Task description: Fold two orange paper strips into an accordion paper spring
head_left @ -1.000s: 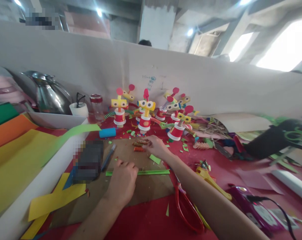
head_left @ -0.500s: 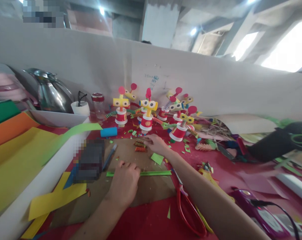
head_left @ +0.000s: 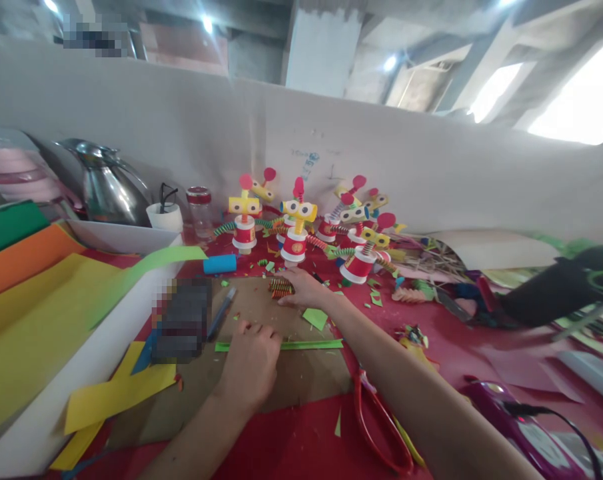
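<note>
My left hand (head_left: 251, 360) rests with curled fingers over a narrow light green paper strip (head_left: 311, 345), whose ends stick out on both sides. Farther out, my right hand (head_left: 306, 290) has its thumb and fingers around accordion-folded paper springs (head_left: 280, 288) in orange and dark yellow. These lie on a brown board (head_left: 301, 380). Between the two hands, a green paper square (head_left: 315, 319) is on the board. Red-handled scissors (head_left: 376, 427) lie under my right forearm, their blades partly hidden. A pen (head_left: 222, 313) is left of my hands.
Several paper-cup figures (head_left: 294, 243) with spring arms stand at the back. To the left are a blue paper roll (head_left: 220, 264), a dark blurred-out object (head_left: 181, 320), yellow strips (head_left: 118, 398) and a white box (head_left: 96, 360) of coloured paper. A purple device (head_left: 524, 427) with a cable lies right.
My right hand has come down around the folded springs, which now sit closer together. My left hand stays in place on the green strip.
</note>
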Demonstrator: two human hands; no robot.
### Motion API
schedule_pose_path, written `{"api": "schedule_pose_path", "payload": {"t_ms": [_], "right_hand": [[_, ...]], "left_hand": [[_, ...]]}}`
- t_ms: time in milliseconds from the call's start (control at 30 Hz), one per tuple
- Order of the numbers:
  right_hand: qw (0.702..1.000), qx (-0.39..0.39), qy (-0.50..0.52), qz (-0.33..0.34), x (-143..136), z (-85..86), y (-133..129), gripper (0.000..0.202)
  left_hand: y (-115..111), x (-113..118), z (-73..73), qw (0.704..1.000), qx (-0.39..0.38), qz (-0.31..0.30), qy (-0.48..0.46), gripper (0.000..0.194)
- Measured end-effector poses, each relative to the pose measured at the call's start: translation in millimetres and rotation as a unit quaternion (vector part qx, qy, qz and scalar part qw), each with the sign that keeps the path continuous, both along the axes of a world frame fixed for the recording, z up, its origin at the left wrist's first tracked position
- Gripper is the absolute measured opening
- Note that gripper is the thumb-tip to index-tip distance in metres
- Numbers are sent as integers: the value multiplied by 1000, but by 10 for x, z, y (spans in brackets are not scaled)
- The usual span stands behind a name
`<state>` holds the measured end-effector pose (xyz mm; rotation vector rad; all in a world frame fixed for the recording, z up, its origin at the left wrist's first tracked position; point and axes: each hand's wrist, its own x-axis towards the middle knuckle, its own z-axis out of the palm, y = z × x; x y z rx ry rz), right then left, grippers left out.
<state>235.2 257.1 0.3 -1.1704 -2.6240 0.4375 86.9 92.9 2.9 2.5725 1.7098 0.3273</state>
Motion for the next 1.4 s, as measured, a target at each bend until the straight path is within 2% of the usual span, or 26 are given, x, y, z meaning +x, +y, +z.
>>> {"api": "schedule_pose_path", "payload": {"t_ms": [67,100,233,333,433,533,633,833,933,1000,1067,1133,1200,1267,1300,1367,1400], "right_hand": [[999,21,23,-27,71,55,-70,72],[997,34,42,-49,120,88,-139,67],[987,42,103,-119,350,187,-606,24],[990,4,105,-98,470,168,-987,24],[990,16,118,-71,503,112,-1227,21],[991,22,117,-68,476,94,-1330,18],[990,28,96,-95,449,123,-1369,19],[984,19,103,-146,508,168,-1397,16],[980,10,127,-155,540,166,-1406,17],[974,15,156,-164,550,174,-1413,17],[966,24,189,-175,550,195,-1420,17],[956,30,223,-186,538,220,-1430,17],[948,31,255,-188,507,234,-1449,18],[944,29,275,-178,451,224,-1484,18],[945,31,276,-170,415,210,-1507,17],[953,48,260,-145,336,173,-1557,16],[959,57,247,-128,300,155,-1579,17]], "left_hand": [[1,-5,-14,1000,11,-1,-4,19],[2,-7,-23,1000,17,0,-6,18],[1,-10,-37,999,35,15,0,22],[-12,-17,8,999,45,28,10,28],[-23,-37,83,998,60,33,12,27],[-14,-70,149,996,84,7,-6,27],[17,-129,191,993,112,-7,-30,26],[103,-367,279,980,164,77,-76,18],[151,-526,308,954,228,147,-127,19],[185,-621,306,915,282,205,-204,21],[210,-667,287,871,290,253,-304,23],[214,-630,256,847,216,272,-403,24],[186,-497,220,837,65,247,-485,26],[128,-299,188,807,-113,169,-554,31],[93,-196,176,788,-175,124,-577,31],[30,-28,160,743,-222,93,-624,31],[9,24,155,716,-228,104,-651,32]]}}
